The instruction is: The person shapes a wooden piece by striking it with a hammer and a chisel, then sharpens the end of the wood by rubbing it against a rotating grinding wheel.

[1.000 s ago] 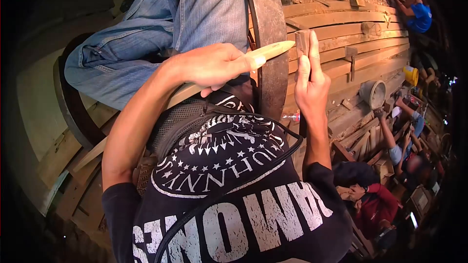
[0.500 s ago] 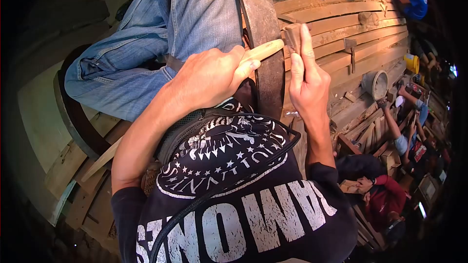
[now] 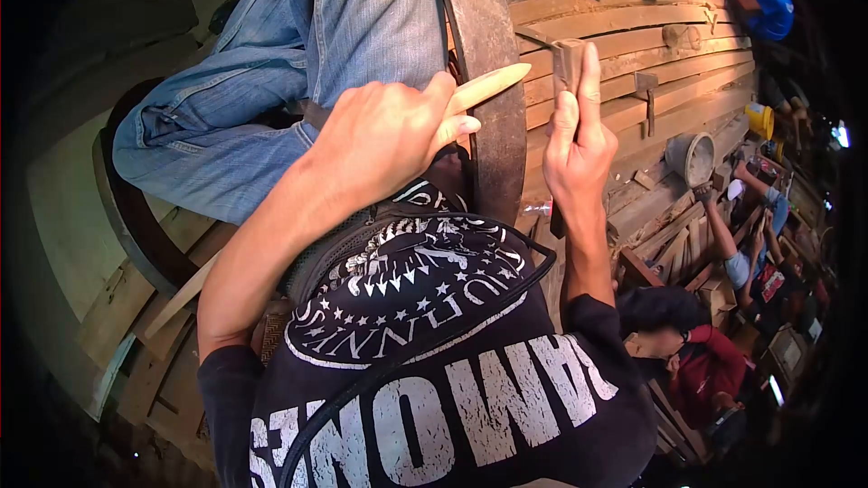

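My left hand [image 3: 389, 131] is closed around a pale wooden stick [image 3: 491, 88], its thumb along the near side. The stick's tapered tip points right, over a dark curved strip [image 3: 495, 45] that crosses beside my legs. To the right of the tip, my right hand [image 3: 580, 158] is closed on a brown, block-like piece [image 3: 568, 63], its index finger stretched along the side. A dark end shows below that palm; the middle is hidden by my fingers. A gap separates the block from the stick. My jeans [image 3: 371, 23] lie left of the strip.
Long planks [image 3: 624, 41] run beyond the strip, with a hammer-like tool [image 3: 648, 104] on them. A grey bucket [image 3: 692, 158] and a yellow bucket [image 3: 761, 119] stand farther right. A person in red [image 3: 714, 366] and others are at the right. Boards [image 3: 122, 316] lie at lower left.
My right hand has moved right with the brown piece, away from the stick. The stick's tip has risen slightly in view. The person in red has bent their head toward the planks.
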`<state>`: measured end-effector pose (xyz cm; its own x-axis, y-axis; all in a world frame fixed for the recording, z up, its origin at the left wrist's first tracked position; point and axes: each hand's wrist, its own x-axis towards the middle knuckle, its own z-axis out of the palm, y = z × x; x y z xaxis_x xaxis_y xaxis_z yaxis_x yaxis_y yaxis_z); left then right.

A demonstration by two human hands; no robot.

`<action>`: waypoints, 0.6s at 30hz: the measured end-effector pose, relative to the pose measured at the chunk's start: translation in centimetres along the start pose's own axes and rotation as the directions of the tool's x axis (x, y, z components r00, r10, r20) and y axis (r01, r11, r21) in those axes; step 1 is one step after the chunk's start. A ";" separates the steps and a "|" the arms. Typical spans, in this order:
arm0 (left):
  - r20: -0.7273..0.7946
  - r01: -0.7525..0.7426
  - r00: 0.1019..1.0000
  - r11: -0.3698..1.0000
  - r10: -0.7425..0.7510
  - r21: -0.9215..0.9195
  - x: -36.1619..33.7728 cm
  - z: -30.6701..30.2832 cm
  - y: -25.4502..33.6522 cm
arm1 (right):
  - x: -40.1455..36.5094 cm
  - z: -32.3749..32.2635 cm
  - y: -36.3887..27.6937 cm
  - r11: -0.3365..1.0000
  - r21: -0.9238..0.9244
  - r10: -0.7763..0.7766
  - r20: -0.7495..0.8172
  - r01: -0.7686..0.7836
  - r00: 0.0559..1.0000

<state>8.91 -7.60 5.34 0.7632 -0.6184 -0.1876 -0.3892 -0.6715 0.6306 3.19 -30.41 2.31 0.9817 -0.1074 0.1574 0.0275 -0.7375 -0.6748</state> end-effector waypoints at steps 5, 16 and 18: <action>0.071 0.034 0.997 0.999 -0.032 -0.034 -0.5 0.0 0.7 | -0.6 -0.4 0.1 0.995 0.037 0.094 -0.059 -0.092 0.994; 0.283 0.162 0.955 0.957 -0.091 -0.242 0.7 -0.4 -0.5 | -0.1 -0.4 -1.0 0.994 -0.009 -0.107 -0.033 0.107 0.994; 0.282 0.167 0.955 0.948 -0.088 -0.272 0.7 -0.3 -0.7 | -0.4 -0.2 -0.9 0.982 -0.150 -0.105 0.095 0.119 0.990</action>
<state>9.92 -7.44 5.02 0.6179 -0.6470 -0.4469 -0.1006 -0.6287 0.7711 2.69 -29.88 3.01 0.9868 0.0348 0.1583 0.1154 -0.8366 -0.5355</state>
